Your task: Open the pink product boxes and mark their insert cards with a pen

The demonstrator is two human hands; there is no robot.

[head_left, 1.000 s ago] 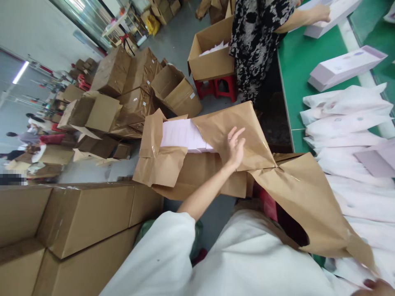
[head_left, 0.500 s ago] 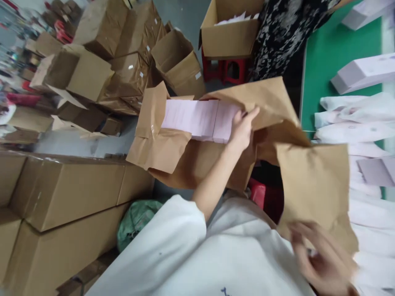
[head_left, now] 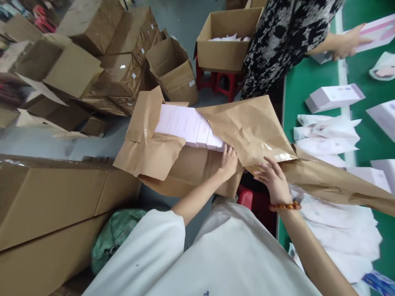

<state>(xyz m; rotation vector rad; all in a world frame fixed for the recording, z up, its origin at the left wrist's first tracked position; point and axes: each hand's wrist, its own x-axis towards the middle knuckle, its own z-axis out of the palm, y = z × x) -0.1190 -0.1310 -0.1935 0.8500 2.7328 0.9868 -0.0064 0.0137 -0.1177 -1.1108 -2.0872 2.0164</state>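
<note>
A row of pale pink-white boxes (head_left: 180, 123) lies in an open carton (head_left: 197, 164) lined with brown kraft paper (head_left: 247, 123). One paper flap covers the right end of the row. My left hand (head_left: 228, 162) rests at the near side of the row, beside the paper's edge, its bent fingertips touching the boxes there. My right hand (head_left: 273, 176), with a beaded bracelet on the wrist, is at the near edge of the flap, fingers spread. Another strip of brown paper (head_left: 333, 179) stretches rightward from beyond that hand.
To the right, a green table (head_left: 327, 78) bears white boxes (head_left: 336, 96) and white bagged items (head_left: 339, 226). A co-worker's hand (head_left: 352, 41) holds a box. Cartons (head_left: 55, 197) stand at left; an open carton (head_left: 225, 53) sits on red stools (head_left: 224, 84).
The right paper flap now lies over the row's right end. My left hand moved down to the near side; my right hand came up from the lower right to the paper.
</note>
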